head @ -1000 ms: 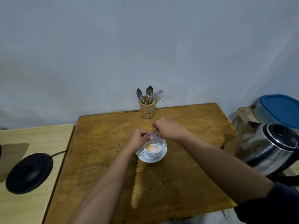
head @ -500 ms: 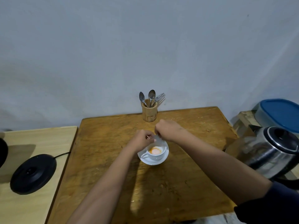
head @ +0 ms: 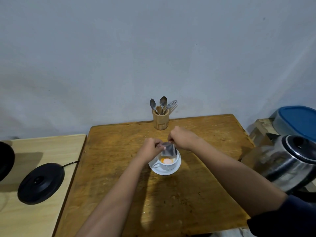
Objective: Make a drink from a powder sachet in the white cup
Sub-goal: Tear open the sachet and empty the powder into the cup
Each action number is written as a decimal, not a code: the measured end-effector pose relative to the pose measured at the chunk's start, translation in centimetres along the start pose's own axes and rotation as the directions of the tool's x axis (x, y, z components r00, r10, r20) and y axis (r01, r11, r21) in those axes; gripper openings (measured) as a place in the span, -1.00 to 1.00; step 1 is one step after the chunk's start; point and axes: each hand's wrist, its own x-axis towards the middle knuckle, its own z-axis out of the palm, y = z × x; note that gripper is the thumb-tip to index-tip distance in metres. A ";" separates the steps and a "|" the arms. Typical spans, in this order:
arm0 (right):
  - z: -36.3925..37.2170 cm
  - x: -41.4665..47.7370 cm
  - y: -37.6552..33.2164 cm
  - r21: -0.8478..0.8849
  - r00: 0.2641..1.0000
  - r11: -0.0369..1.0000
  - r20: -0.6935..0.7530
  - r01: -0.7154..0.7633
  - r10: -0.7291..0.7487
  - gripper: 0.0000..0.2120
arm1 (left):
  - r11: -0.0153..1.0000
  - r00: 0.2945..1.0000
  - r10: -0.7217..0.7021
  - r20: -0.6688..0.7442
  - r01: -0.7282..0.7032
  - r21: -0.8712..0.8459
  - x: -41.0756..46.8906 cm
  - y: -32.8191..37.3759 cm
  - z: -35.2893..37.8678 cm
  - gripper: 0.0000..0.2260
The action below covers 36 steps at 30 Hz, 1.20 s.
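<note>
The left hand (head: 151,147) and right hand (head: 182,139) each pinch a top corner of the silver sachet (head: 169,149), held directly above the white cup (head: 166,164) on its saucer (head: 172,171). Orange powder lies inside. Utensil holder (head: 160,119) at 12 o'clock; kettle (head: 283,161) at 3 o'clock; kettle base (head: 41,183) at 9 o'clock.

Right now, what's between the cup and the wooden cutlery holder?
In the head view, both hands, left and right, pinch a silver sachet above the cup, short of the holder. Beyond them, bare table.
</note>
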 end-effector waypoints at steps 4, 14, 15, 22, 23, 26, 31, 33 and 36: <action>-0.4 -0.2 0.0 0.044 1.000 0.999 -0.004 0.000 0.000 -0.87 | 1.000 1.000 0.011 0.006 -0.011 0.020 0.1 0.1 -0.5 -0.90; 0.1 -0.1 -0.5 -0.003 1.000 1.000 0.014 -0.009 0.009 -0.84 | 1.000 0.999 0.005 -0.052 -0.005 0.002 -0.5 -0.3 -0.2 -0.87; 0.2 -0.1 -0.5 0.005 1.000 1.000 0.017 -0.004 0.004 -0.84 | 1.000 0.999 0.007 -0.050 -0.007 0.007 -0.6 -0.4 -0.2 -0.87; 0.9 0.3 -0.5 0.084 1.000 0.996 0.003 -0.011 0.011 -0.87 | 1.000 0.998 0.020 -0.067 -0.020 0.007 -1.0 -0.9 -0.5 -0.87; 0.9 0.4 -0.5 0.091 1.000 0.996 -0.001 -0.012 0.012 -0.88 | 1.000 0.997 0.019 -0.070 -0.019 -0.007 -1.1 -1.1 -0.5 -0.88; 1.0 0.5 -1.0 0.150 0.999 0.988 -0.019 -0.022 0.025 -0.87 | 0.994 0.992 -0.003 -0.126 -0.011 -0.112 -1.4 -2.0 -0.8 -0.88; 3.0 1.1 -3.8 0.322 0.993 0.945 -0.116 0.055 -0.018 -0.88 | 0.946 0.967 -0.126 -0.222 0.049 -0.321 -3.9 -4.0 -2.4 -0.81; 6.5 2.5 -7.4 0.368 0.988 0.918 -0.085 0.149 -0.127 -0.88 | 0.918 0.920 -0.252 -0.299 0.130 -0.374 -7.0 -7.6 -3.5 -0.80; 10.4 2.2 -10.0 0.410 0.984 0.897 -0.007 0.166 -0.179 -0.86 | 0.871 0.886 -0.358 -0.296 0.203 -0.447 -10.3 -11.3 -2.5 -0.84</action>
